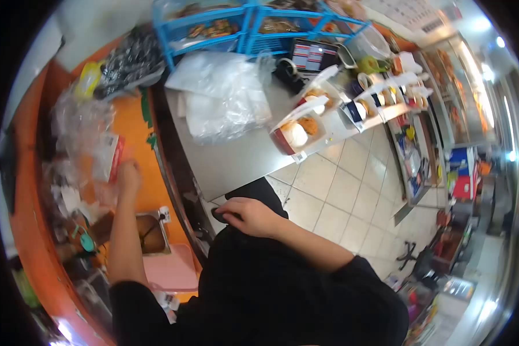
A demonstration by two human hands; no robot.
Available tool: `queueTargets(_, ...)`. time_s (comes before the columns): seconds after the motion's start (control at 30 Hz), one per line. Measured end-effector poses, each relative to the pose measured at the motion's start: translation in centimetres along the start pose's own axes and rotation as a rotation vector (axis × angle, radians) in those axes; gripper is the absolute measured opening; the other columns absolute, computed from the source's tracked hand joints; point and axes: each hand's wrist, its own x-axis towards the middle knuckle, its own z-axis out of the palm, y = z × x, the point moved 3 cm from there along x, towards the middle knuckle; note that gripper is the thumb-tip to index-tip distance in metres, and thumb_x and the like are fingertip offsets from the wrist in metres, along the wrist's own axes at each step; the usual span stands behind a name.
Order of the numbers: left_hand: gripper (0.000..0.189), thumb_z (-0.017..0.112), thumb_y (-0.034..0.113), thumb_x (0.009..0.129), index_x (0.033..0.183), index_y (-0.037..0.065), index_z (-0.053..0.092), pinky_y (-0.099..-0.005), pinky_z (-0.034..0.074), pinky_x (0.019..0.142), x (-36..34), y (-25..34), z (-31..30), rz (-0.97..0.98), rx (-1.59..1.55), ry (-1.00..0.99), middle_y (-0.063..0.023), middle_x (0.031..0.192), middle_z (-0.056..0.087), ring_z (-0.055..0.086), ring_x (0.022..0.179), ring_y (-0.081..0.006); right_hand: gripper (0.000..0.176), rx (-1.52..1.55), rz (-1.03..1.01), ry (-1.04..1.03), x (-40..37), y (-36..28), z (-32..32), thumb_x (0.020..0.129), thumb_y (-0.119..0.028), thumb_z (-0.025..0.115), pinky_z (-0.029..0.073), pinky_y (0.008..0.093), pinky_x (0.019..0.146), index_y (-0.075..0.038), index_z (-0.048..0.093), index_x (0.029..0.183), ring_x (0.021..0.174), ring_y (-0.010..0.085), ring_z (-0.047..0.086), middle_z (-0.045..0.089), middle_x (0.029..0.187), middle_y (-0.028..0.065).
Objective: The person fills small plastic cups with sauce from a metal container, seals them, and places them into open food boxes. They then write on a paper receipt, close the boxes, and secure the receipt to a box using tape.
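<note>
My left hand (pixel 128 175) reaches out to the left among clear plastic bags (pixel 81 124) and a red-and-white packet (pixel 111 157) on the orange shelf; it is blurred, and whether it grips anything cannot be told. My right hand (pixel 245 215) rests against my black clothing near the front edge of the steel counter (pixel 230 161), fingers curled on a small dark object (pixel 220 214). Open meal boxes (pixel 299 134) with rice and fried food stand on the counter to the right.
A heap of clear plastic bags (pixel 225 95) lies on the counter. Blue wire racks (pixel 242 26) with food stand behind, beside a payment screen (pixel 312 56). A pink bin (pixel 170 268) and brown sauce tub (pixel 150 233) sit below left. Tiled floor (pixel 352 196) stretches right.
</note>
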Motion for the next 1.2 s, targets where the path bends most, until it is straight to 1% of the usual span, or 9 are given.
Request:
queueTargets(0.1,0.012,0.068,0.01,0.094,0.098,-0.001,0.065,-0.0483,0.053,0.08,-3.4,8.0,-6.1,0.174,-0.086,0.09,-0.0183,0.095,0.067,0.067,0.086,-0.0379,0.032,0.168,0.114,-0.017,2.6,-0.3,0.3,0.101,-0.012,0.067,0.057,0.0413,0.094,-0.006,0.066,0.132,0.107,0.0334,0.07,0.071,0.115,0.0151)
queueTargets(0.17,0.015,0.069,0.011,0.098,0.096,-0.001,0.061,-0.0406,0.053,0.077,-8.5,16.0,-10.5,-0.093,-0.743,-0.106,-0.014,0.087,0.062,0.066,0.083,-0.0272,0.048,0.215,0.011,0.108,4.0,-1.4,1.2,0.099,-0.017,0.072,0.057,0.0398,0.093,-0.006,0.058,0.144,0.109,0.028,0.069,0.07,0.122,0.0146)
queueTargets(0.23,0.014,0.066,0.01,0.102,0.096,0.0,0.058,-0.0329,0.052,0.069,-12.7,22.5,-14.8,0.123,-0.52,-0.1,-0.0098,0.083,0.058,0.063,0.075,-0.0182,0.062,0.406,-0.02,0.069,6.0,-2.4,2.8,0.095,-0.021,0.078,0.056,0.0379,0.092,-0.004,0.052,0.149,0.111,0.0228,0.068,0.068,0.128,0.0131)
queueTargets(0.43,0.011,0.063,0.014,0.107,0.112,0.006,0.057,-0.0272,0.054,0.075,-23.5,19.7,-13.2,-0.386,-0.954,-0.244,-0.0052,0.101,0.07,0.067,0.096,-0.0134,0.035,0.528,-0.029,-0.53,8.9,-3.4,8.6,0.096,-0.02,0.077,0.058,0.0338,0.083,0.002,0.068,0.122,0.093,0.0195,0.072,0.074,0.095,0.0106)
queueTargets(0.53,0.008,0.064,0.015,0.107,0.109,0.008,0.059,-0.0355,0.058,0.073,-27.6,20.9,-13.0,-0.806,-1.849,0.012,-0.0042,0.09,0.065,0.068,0.08,-0.0175,0.026,0.519,0.103,-0.627,8.7,-3.8,10.5,0.097,-0.016,0.074,0.06,0.0335,0.075,0.002,0.07,0.116,0.083,0.0177,0.073,0.073,0.091,0.0114)
queueTargets(0.83,0.016,0.066,0.012,0.104,0.113,-0.001,0.067,-0.0289,0.059,0.078,-32.8,20.8,-11.7,-1.072,-1.279,0.356,-0.0077,0.101,0.071,0.069,0.092,-0.0158,0.028,0.57,0.168,-0.571,8.9,-3.6,14.7,0.096,-0.011,0.068,0.061,0.0341,0.073,-0.004,0.068,0.123,0.081,0.0184,0.073,0.073,0.094,0.011)
queueTargets(0.93,0.015,0.067,0.011,0.104,0.109,-0.002,0.066,-0.0275,0.058,0.077,-33.3,20.5,-11.9,-1.016,-1.243,0.439,-0.0074,0.099,0.071,0.069,0.088,-0.0135,0.053,-0.018,-0.286,-0.044,9.4,-6.1,12.9,0.09,-0.013,0.078,0.049,0.0444,0.104,-0.003,0.057,0.137,0.119,0.0425,0.056,0.049,0.136,0.0256)
queueTargets(0.97,0.014,0.066,0.011,0.104,0.109,-0.002,0.066,-0.027,0.058,0.076,-33.2,20.5,-12.0,-1.003,-1.237,0.447,-0.0066,0.097,0.071,0.069,0.086,-0.0126,0.046,0.035,-0.311,0.011,9.1,-6.3,12.7,0.089,-0.015,0.08,0.052,0.0431,0.097,-0.004,0.061,0.129,0.108,0.0388,0.062,0.059,0.121,0.0209)
queueTargets(1.2,0.014,0.067,0.016,0.106,0.102,0.002,0.067,-0.025,0.054,0.07,-32.5,20.2,-9.0,-0.897,-1.443,0.463,-0.0036,0.089,0.07,0.066,0.078,-0.0094,0.03,-0.223,-0.209,-0.735,6.6,-8.6,15.3,0.094,-0.031,0.076,0.056,0.0409,0.073,-0.003,0.07,0.1,0.076,0.0302,0.072,0.072,0.082,0.0115)
